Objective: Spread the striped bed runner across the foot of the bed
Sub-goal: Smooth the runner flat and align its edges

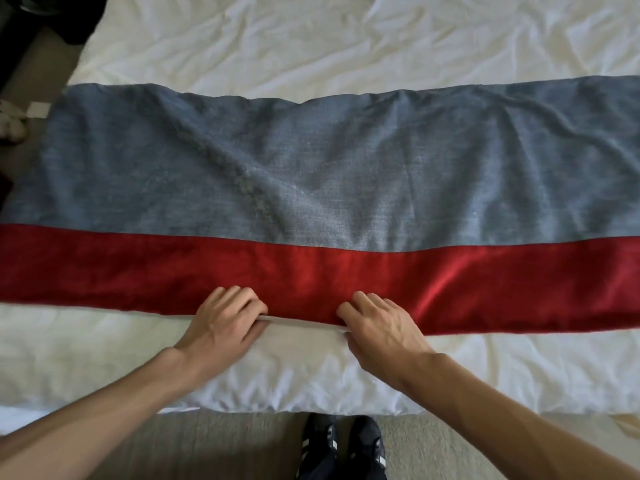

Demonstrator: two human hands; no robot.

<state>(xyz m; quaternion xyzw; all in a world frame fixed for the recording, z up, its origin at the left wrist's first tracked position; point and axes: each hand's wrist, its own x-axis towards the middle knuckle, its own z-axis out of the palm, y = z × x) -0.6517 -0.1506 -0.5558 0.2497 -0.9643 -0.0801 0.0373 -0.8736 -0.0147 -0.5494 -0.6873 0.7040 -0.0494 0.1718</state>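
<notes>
The striped bed runner (311, 188) lies across the white bed (242, 39), a wide blue-grey band on the far side and a red band along the near side. It reaches from the left bed edge past the right frame edge, with wrinkles in the blue part. My left hand (225, 320) and my right hand (377, 327) both pinch the runner's near red hem at the middle, fingers on top and thumbs under the edge, about a hand's width apart. The hem is lifted slightly between them.
White bedding (311, 379) shows between the runner and the foot edge of the bed. Beige carpet (194, 445) and my black shoes (343, 445) are below. A pale shoe (10, 123) and dark items sit on the floor at the left.
</notes>
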